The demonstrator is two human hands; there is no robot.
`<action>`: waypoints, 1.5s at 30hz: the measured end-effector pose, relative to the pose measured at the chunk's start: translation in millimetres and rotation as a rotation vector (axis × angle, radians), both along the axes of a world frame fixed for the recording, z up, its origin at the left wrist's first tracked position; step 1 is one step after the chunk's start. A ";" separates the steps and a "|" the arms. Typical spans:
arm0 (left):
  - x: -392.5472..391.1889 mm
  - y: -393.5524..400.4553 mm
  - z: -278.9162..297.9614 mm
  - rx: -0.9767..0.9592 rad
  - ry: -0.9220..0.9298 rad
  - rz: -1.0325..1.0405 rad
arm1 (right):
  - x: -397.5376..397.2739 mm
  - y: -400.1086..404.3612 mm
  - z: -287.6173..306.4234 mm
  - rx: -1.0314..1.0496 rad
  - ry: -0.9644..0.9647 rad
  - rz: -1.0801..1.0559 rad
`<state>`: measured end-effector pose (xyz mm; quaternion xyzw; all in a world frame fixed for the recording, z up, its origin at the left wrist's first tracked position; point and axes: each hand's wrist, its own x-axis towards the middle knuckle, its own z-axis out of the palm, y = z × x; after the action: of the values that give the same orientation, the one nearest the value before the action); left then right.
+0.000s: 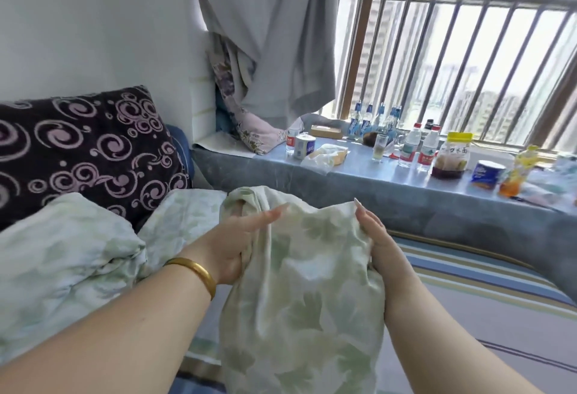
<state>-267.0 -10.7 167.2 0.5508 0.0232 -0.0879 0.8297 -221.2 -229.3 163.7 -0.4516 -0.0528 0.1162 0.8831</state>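
Bedroom layout: a bed with a striped sheet point(468, 272) occupies the near right, and a blue-covered window ledge point(359, 175) runs along the far side below a metal railing point(468, 50). Water bottles point(409, 147) and a yellow-lidded jar point(451, 156) stand on the ledge. A grey curtain point(274, 34) hangs at the far centre. A dark swirl-pattern pillow point(78, 150) leans against the left wall, with a bunched quilt point(62, 253) just in front of it.

The green leaf-print cloth point(299, 284) hangs at near centre, raised above the sheet between both hands. The left hand point(231, 247), with a gold bangle point(196, 272) on its wrist, grips the upper left fold. Its thumb point(265, 219) lies across the front face, and the other fingers are buried in the gathered fabric. The right hand point(384, 247) grips the upper right edge. One finger point(363, 215) extends upward along that edge, while the rest close on the fabric behind it. The upper edge of the cloth spans the gap between the two grips.
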 end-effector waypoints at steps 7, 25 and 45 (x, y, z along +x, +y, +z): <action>-8.0 -24.2 37.9 -0.195 -0.146 0.119 | -26.4 -2.7 45.1 0.181 -0.027 -0.034; -66.4 -65.1 141.1 -0.152 -0.245 0.124 | -102.3 -23.2 133.6 -0.752 -0.334 0.021; -150.2 -94.4 258.7 0.139 -0.545 0.006 | -166.5 -91.3 244.2 -0.267 -0.493 0.566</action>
<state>-417.2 -105.0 425.9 0.6098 -0.1932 0.0680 0.7656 -387.7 -320.6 407.9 -0.5441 -0.3700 0.2492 0.7106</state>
